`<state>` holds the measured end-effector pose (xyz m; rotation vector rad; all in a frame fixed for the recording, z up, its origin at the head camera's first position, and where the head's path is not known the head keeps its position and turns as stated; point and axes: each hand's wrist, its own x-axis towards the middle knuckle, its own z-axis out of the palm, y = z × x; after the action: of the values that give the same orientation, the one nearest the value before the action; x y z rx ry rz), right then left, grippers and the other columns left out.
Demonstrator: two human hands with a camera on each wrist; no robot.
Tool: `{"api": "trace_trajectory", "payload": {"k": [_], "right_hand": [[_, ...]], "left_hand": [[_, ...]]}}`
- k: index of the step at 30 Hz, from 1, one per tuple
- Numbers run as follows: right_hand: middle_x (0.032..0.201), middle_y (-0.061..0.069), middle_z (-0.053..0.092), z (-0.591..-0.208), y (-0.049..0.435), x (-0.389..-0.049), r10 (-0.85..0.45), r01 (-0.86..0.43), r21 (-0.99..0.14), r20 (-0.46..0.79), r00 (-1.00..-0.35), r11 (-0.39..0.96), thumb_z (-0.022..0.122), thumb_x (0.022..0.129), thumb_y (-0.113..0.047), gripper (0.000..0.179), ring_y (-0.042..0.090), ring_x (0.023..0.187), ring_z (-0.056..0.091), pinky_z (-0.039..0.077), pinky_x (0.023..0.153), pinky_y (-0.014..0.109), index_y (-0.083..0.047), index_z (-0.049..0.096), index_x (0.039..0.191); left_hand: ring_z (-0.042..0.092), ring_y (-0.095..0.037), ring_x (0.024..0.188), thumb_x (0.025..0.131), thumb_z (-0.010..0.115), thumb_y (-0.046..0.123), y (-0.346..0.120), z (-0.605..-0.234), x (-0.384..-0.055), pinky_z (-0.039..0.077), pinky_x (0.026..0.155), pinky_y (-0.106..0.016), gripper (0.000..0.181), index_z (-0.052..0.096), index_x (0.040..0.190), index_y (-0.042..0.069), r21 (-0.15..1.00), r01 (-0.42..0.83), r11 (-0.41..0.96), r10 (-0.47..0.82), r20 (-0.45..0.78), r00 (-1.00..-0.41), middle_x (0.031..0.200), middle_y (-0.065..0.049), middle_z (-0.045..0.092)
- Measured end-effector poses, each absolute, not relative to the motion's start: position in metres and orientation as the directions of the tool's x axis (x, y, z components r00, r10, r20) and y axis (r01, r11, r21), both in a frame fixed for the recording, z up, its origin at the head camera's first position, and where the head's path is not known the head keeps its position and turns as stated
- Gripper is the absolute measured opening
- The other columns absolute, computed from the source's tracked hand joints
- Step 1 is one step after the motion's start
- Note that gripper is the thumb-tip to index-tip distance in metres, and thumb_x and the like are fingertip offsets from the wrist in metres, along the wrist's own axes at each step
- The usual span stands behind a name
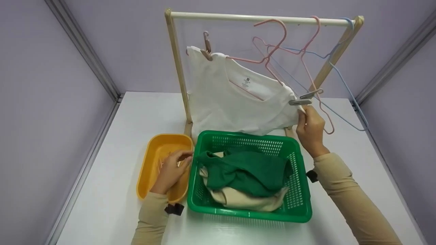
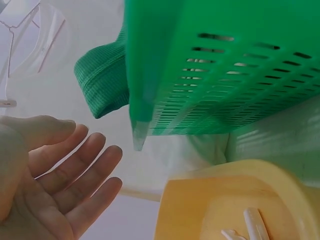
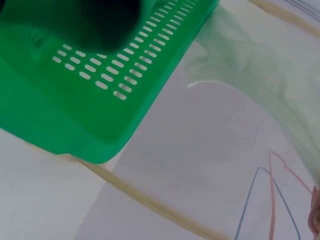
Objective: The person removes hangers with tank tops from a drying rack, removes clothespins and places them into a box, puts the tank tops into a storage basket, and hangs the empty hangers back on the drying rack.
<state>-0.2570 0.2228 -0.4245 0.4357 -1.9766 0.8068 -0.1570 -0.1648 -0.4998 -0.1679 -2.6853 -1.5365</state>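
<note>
Both hands are mine to watch from over here: the right hand (image 1: 310, 127), right of the frame's centre, pinches a corner of the white shirt, probably to steady that shoulder; the left hand (image 1: 172, 170), lower left of centre, hangs over the tray with loose, parted fingers and holds nothing that I can see. Under everything lies the white surface (image 1: 126, 136). Across the upper middle stands the rack (image 1: 235, 16), set at the back, I suppose, so its rod stays within reach. Before it, mid-frame, the shirt (image 1: 214, 88) hangs spread on a pink hanger (image 1: 245, 60), sloping down toward the right; I cannot tell whether the hook bears on the rod. Low in the centre sits the basket (image 1: 249, 213), close to the shirt's lower part, holding a green cloth (image 1: 245, 170) on top of a beige cloth (image 1: 252, 202). Left of the basket is the yellow tray (image 1: 145, 166), with small pegs (image 2: 256, 224) inside, handy for the left hand, I'd judge. At upper right, a second pink hanger (image 1: 319, 27) and a blue hanger (image 1: 340, 75) hang bare. Smallest are the clips: a brown clip (image 1: 208, 54) and a grey clip (image 1: 300, 101), one at each shoulder, likely there to keep the fabric from slipping.
</note>
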Motion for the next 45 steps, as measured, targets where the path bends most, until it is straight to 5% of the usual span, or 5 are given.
{"api": "trace_trajectory", "payload": {"k": [10, 17, 26, 36, 45], "right_hand": [[0.074, 0.025, 0.059, -0.421, 0.226, -0.251, 0.05, -0.629, -0.349, 0.896, -0.442, 0.695, 0.056, 0.085, 0.016, 0.005, 0.025, 0.063, 0.048, 0.037, 0.059, 0.028, 0.012, 0.058, 0.087], [0.072, 0.025, 0.057, -0.414, 0.223, -0.25, 0.067, -0.657, -0.348, 0.908, -0.413, 0.669, 0.056, 0.084, 0.017, 0.007, 0.02, 0.062, 0.045, 0.032, 0.061, 0.014, 0.011, 0.058, 0.088], [0.066, 0.024, 0.053, -0.408, 0.218, -0.247, 0.08, -0.67, -0.324, 0.926, -0.368, 0.668, 0.057, 0.081, 0.018, 0.009, 0.029, 0.06, 0.045, 0.033, 0.059, 0.041, 0.01, 0.057, 0.085], [0.072, 0.025, 0.055, -0.401, 0.213, -0.242, 0.106, -0.688, -0.354, 0.92, -0.377, 0.633, 0.055, 0.081, 0.02, 0.012, 0.016, 0.066, 0.05, 0.037, 0.074, -0.001, 0.01, 0.057, 0.087], [0.071, 0.025, 0.055, -0.398, 0.211, -0.24, 0.129, -0.686, -0.368, 0.918, -0.375, 0.628, 0.056, 0.081, 0.02, 0.01, 0.008, 0.068, 0.049, 0.036, 0.072, 0.0, 0.011, 0.057, 0.086]], "left_hand": [[0.063, -0.029, 0.111, 0.096, 0.058, 0.016, -0.165, -0.498, -0.163, 0.053, 0.099, -0.046, 0.028, 0.062, 0.12, 0.002, 0.846, 0.186, 0.5, 0.044, 0.19, -0.981, 0.118, -0.013, 0.065], [0.062, -0.03, 0.113, 0.097, 0.058, 0.016, -0.166, -0.497, -0.168, 0.052, 0.1, -0.046, 0.028, 0.06, 0.122, 0.003, 0.847, 0.172, 0.503, 0.039, 0.177, -0.984, 0.121, -0.014, 0.064], [0.058, -0.036, 0.117, 0.096, 0.058, 0.014, -0.169, -0.501, -0.182, 0.051, 0.1, -0.05, 0.036, 0.054, 0.126, -0.005, 0.868, 0.199, 0.455, 0.032, 0.207, -0.978, 0.125, -0.024, 0.059], [0.039, -0.041, 0.137, 0.094, 0.057, 0.007, -0.178, -0.501, -0.217, 0.033, 0.116, -0.053, 0.057, 0.031, 0.143, -0.006, 0.904, 0.069, 0.421, -0.099, 0.122, -0.988, 0.15, -0.026, 0.035], [0.027, -0.039, 0.145, 0.096, 0.055, 0.013, -0.18, -0.498, -0.247, 0.026, 0.121, -0.052, 0.071, 0.013, 0.151, -0.004, 0.916, -0.009, 0.402, -0.098, 0.033, -0.995, 0.158, -0.024, 0.019]]}}
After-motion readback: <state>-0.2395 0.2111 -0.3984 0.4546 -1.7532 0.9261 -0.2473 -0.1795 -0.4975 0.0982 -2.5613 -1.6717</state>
